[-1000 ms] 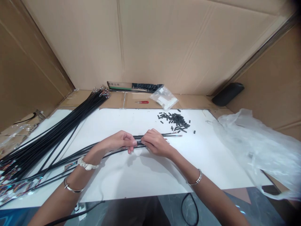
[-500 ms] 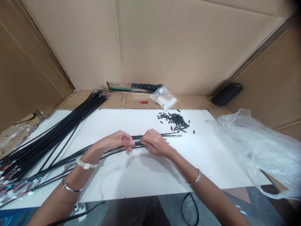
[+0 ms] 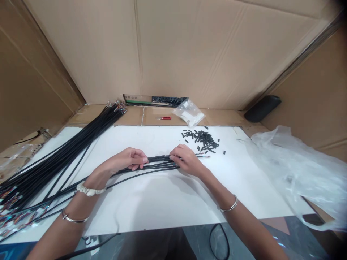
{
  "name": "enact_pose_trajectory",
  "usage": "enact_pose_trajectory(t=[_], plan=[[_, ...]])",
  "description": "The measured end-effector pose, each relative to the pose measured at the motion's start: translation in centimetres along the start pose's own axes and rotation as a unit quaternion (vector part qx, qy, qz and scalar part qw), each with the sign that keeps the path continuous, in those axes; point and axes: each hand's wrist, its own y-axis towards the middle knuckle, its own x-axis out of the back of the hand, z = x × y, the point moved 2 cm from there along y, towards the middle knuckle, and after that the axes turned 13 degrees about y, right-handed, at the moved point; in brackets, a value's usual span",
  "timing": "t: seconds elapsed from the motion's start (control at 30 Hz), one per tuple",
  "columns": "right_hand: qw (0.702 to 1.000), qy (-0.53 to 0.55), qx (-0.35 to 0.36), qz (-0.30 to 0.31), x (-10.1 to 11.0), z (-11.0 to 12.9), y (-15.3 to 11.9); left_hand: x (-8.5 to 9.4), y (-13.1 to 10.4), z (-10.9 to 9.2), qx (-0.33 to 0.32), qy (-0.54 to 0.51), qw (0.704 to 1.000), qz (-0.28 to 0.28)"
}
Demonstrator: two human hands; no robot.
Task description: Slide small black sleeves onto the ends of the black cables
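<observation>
Both hands pinch slim black round cables [image 3: 159, 166] above a smooth white tabletop [image 3: 238, 191].

Left hand [image 3: 127, 159]: thumb and forefinger brought together on the uppermost strands, other fingers curled beneath; right hand [image 3: 187, 160]: thumb and fingertips closed on the same strands farther right, leaving a short span visible between the two grips, while lower strands fan out just below the fingertips and pass under the right hand, where the exact contact is hidden; cable jackets matte and flexible, with thin coloured wire ends [image 3: 205, 156] showing beyond the right hand; near these, a loose heap of short black cylindrical pieces [image 3: 206, 139]; at left, a thick sheaf of long black cables [image 3: 73, 148]; at right, crumpled translucent plastic sheeting [image 3: 306, 173].
</observation>
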Motion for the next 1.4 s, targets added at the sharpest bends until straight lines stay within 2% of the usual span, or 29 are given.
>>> enact_pose_trajectory(t=[0.13, 0.37, 0.53, 0.7, 0.77, 0.83, 0.97, 1.03, 1.2, 1.3, 1.4], plan=[[1.0, -0.005, -0.024, 0.014, -0.7, 0.0, 0.1, -0.6, 0.4, -0.5, 0.0, 0.04, 0.998, -0.041], [0.99, 0.095, -0.099, -0.011, -0.9, 0.1, 0.1, -1.1, 1.0, 0.2, -0.071, 0.103, 0.983, -0.132], [0.948, 0.256, -0.191, -0.001, -0.7, 0.5, 0.4, -1.3, 0.8, -0.1, -0.121, 0.203, 0.949, -0.208], [0.891, 0.392, -0.231, 0.017, -0.7, -0.1, 0.4, -2.0, 0.3, -1.0, -0.159, 0.298, 0.906, -0.257], [0.882, 0.409, -0.231, 0.025, -0.7, -0.2, 0.4, -2.1, 0.1, -1.3, -0.163, 0.33, 0.891, -0.267], [0.901, 0.374, -0.217, 0.023, -0.5, 0.0, 0.5, -2.0, -0.1, -1.4, -0.154, 0.358, 0.881, -0.269], [0.97, 0.192, -0.148, 0.001, -0.4, 0.8, 0.7, -2.0, -0.2, -1.7, -0.144, 0.391, 0.874, -0.25], [0.984, 0.13, -0.119, 0.001, -0.6, 0.9, 0.7, -2.1, -0.1, -1.7, -0.151, 0.398, 0.873, -0.237], [0.99, 0.091, -0.104, 0.027, -1.1, 0.6, 0.6, -2.6, 0.4, -1.3, -0.157, 0.401, 0.866, -0.253], [0.985, 0.119, -0.117, 0.038, -1.1, 0.7, 0.5, -2.8, 0.4, -1.2, -0.162, 0.403, 0.859, -0.271], [0.968, 0.183, -0.163, 0.052, -0.8, 0.9, 0.5, -3.1, 0.3, -1.1, -0.166, 0.416, 0.846, -0.291]])
